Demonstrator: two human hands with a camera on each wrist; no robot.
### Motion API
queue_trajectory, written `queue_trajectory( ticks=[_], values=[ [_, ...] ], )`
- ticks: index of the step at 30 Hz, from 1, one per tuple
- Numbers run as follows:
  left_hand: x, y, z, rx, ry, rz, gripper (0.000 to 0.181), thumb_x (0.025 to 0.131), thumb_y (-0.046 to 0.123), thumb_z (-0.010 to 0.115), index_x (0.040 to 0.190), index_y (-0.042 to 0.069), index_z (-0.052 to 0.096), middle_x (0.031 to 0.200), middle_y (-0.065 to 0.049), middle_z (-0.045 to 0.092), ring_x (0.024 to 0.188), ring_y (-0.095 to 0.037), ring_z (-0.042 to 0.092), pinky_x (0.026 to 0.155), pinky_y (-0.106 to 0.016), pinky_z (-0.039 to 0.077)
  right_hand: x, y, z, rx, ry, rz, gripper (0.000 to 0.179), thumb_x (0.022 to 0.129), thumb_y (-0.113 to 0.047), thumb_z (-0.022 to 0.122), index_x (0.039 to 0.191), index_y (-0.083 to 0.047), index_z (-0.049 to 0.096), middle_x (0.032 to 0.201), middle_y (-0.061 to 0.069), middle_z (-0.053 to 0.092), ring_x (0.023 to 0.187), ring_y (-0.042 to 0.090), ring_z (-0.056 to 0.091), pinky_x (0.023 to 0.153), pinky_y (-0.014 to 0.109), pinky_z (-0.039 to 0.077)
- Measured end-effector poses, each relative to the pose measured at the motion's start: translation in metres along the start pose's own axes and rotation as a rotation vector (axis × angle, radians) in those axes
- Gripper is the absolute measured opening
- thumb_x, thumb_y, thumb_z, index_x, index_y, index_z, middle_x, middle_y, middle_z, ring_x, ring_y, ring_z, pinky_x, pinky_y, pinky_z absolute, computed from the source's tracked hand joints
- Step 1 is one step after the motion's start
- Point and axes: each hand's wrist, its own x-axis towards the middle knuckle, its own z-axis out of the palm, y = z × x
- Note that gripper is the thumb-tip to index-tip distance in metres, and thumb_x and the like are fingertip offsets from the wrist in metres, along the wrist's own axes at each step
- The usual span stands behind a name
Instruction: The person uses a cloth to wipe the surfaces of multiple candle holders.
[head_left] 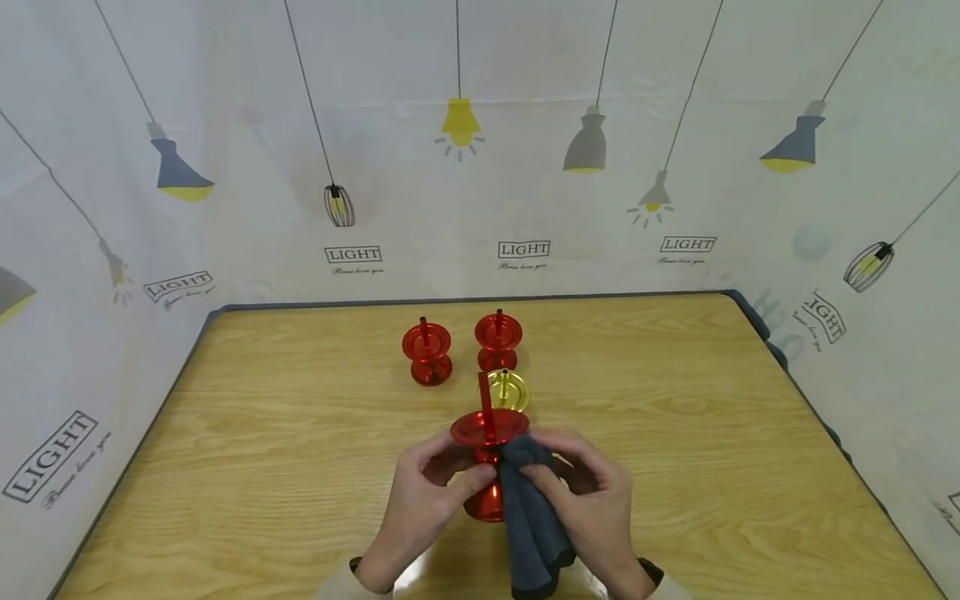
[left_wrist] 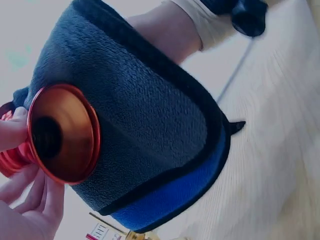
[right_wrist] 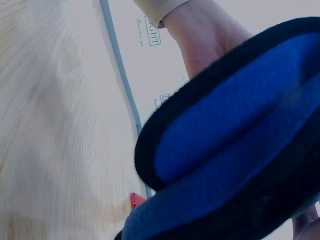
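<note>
A shiny red candle holder point(head_left: 486, 500) with a dished top and a tall central post is held upright above the table. My left hand point(head_left: 438, 487) grips its stem from the left, thumb in front. On the other side my right hand point(head_left: 592, 492) pinches a dark grey-blue cloth point(head_left: 528, 508) against the stem, and the cloth's loose end hangs down. In the left wrist view the hollow underside of the candle holder point(left_wrist: 65, 135) faces the camera, with the cloth point(left_wrist: 135, 105) behind it. The cloth point(right_wrist: 220, 140) hides most of the right hand's fingers in the right wrist view.
Two red candle holders point(head_left: 431, 368) point(head_left: 498, 333) stand farther back on the wooden table point(head_left: 285, 433). A gold one point(head_left: 516, 392) stands just behind the held piece, partly hidden by it. A white backdrop point(head_left: 420, 200) printed with lamps surrounds the table.
</note>
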Motion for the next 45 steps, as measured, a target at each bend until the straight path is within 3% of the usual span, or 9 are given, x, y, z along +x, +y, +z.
queue_trajectory(
  ticks=[8, 15, 19, 24, 27, 32, 36, 40, 45],
  values=[
    [-0.001, -0.002, -0.002, -0.092, -0.045, 0.014, 0.03, 0.094, 0.008, 0.072, 0.116, -0.011, 0.065, 0.11, 0.002, 0.072, 0.099, -0.011, 0.068, 0.086, -0.025, 0.057, 0.005, 0.004, -0.005, 0.129, -0.007, 0.13, 0.033, 0.085, 0.015, 0.07, 0.113, -0.003, 0.071, 0.107, -0.004, 0.075, 0.098, 0.012, 0.074, 0.08, 0.025, 0.06],
    [0.001, -0.002, 0.001, -0.003, 0.002, -0.043, 0.024, 0.094, 0.007, 0.071, 0.115, -0.004, 0.069, 0.113, -0.016, 0.071, 0.099, -0.013, 0.069, 0.089, -0.026, 0.057, 0.004, 0.002, -0.004, 0.075, 0.049, 0.122, 0.03, 0.083, 0.016, 0.072, 0.112, 0.009, 0.069, 0.107, 0.001, 0.076, 0.098, 0.015, 0.074, 0.082, 0.029, 0.061],
    [0.001, -0.002, 0.004, 0.003, 0.04, -0.039, 0.03, 0.091, 0.001, 0.073, 0.12, -0.005, 0.067, 0.115, -0.025, 0.069, 0.098, -0.012, 0.07, 0.088, -0.026, 0.058, 0.002, 0.001, -0.002, -0.003, 0.038, -0.003, 0.034, 0.081, 0.018, 0.073, 0.112, 0.008, 0.07, 0.11, 0.003, 0.075, 0.103, 0.015, 0.072, 0.086, 0.029, 0.06],
    [0.001, -0.002, 0.006, 0.014, 0.047, -0.028, 0.037, 0.086, 0.001, 0.079, 0.12, -0.003, 0.066, 0.114, -0.024, 0.069, 0.093, -0.012, 0.07, 0.086, -0.027, 0.059, 0.0, 0.003, 0.0, -0.064, 0.013, -0.189, 0.04, 0.076, 0.023, 0.074, 0.111, 0.005, 0.071, 0.111, 0.007, 0.074, 0.103, 0.014, 0.071, 0.086, 0.026, 0.059],
    [0.002, -0.001, 0.003, 0.012, 0.021, -0.043, 0.037, 0.086, 0.004, 0.079, 0.12, -0.002, 0.067, 0.114, -0.019, 0.071, 0.094, -0.012, 0.07, 0.086, -0.027, 0.059, 0.0, 0.003, -0.001, -0.03, 0.012, -0.137, 0.037, 0.078, 0.022, 0.073, 0.112, 0.006, 0.07, 0.112, 0.004, 0.074, 0.104, 0.013, 0.072, 0.086, 0.027, 0.06],
    [0.001, -0.001, -0.003, -0.038, -0.055, -0.107, 0.032, 0.093, 0.011, 0.074, 0.121, -0.003, 0.068, 0.112, -0.008, 0.072, 0.099, -0.014, 0.069, 0.088, -0.026, 0.057, 0.001, 0.004, -0.005, 0.125, 0.006, 0.068, 0.034, 0.085, 0.019, 0.068, 0.115, 0.003, 0.07, 0.11, 0.0, 0.075, 0.101, 0.013, 0.073, 0.081, 0.026, 0.06],
    [0.0, -0.002, -0.005, -0.058, -0.09, -0.14, 0.035, 0.095, 0.015, 0.072, 0.122, -0.006, 0.067, 0.115, -0.015, 0.071, 0.102, -0.014, 0.069, 0.09, -0.026, 0.056, 0.002, 0.005, -0.006, 0.162, 0.0, 0.109, 0.033, 0.086, 0.018, 0.067, 0.116, 0.003, 0.069, 0.109, 0.002, 0.075, 0.099, 0.014, 0.073, 0.078, 0.026, 0.06],
    [0.001, 0.0, -0.002, -0.045, -0.048, -0.137, 0.034, 0.094, 0.01, 0.072, 0.122, -0.006, 0.065, 0.116, -0.023, 0.069, 0.1, -0.013, 0.07, 0.088, -0.025, 0.057, 0.002, 0.005, -0.005, 0.088, 0.02, 0.052, 0.032, 0.084, 0.018, 0.07, 0.114, 0.007, 0.069, 0.11, 0.002, 0.075, 0.101, 0.015, 0.073, 0.083, 0.028, 0.061],
    [0.002, 0.001, 0.003, -0.004, 0.017, -0.083, 0.032, 0.089, 0.001, 0.075, 0.119, -0.005, 0.066, 0.113, -0.024, 0.069, 0.093, -0.013, 0.071, 0.087, -0.028, 0.059, 0.001, 0.006, -0.001, -0.007, 0.023, -0.13, 0.036, 0.08, 0.021, 0.072, 0.114, 0.008, 0.07, 0.112, 0.008, 0.074, 0.103, 0.015, 0.072, 0.082, 0.028, 0.061]
  ],
)
